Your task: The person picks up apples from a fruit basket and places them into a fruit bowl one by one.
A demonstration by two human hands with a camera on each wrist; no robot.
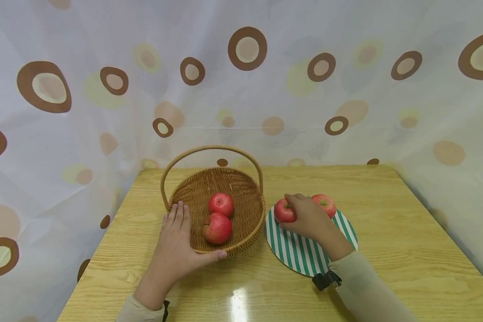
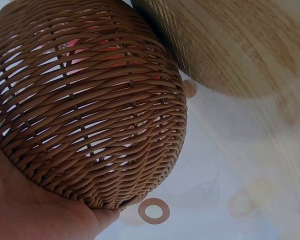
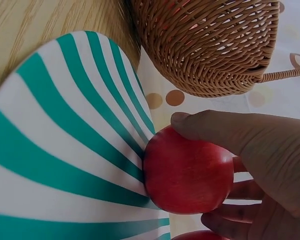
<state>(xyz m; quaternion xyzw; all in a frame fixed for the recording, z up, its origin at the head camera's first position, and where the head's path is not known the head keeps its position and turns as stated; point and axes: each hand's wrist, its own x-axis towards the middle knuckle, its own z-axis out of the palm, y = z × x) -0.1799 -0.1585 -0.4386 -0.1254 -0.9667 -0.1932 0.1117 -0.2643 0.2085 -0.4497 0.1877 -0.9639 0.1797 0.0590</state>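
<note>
Wood-grain table [image 1: 406, 232] against a curtain with brown circles; I have both hands down on it.

My right hand [image 1: 307, 219] is curled around an apple [image 1: 285, 211] at about 10 o'clock on the striped plate [image 1: 302, 259], thumb over the top and fingers under it as the right wrist view shows. A second apple [image 1: 326, 204] sits just beside it at the plate's 12 o'clock, partly behind my knuckles. The basket [image 1: 241, 188] lies at 9 o'clock from the held apple, just beside the plate, its handle arching from 9 to 3 o'clock. My left hand [image 1: 177, 246] rests flat against the basket's near-left rim, fingers straight, thumb along the front wall. Two apples [image 1: 219, 217] lie inside, touching. The right hand is the nearer one to the plate's fruit. I can read no labels or writing anywhere.
</note>
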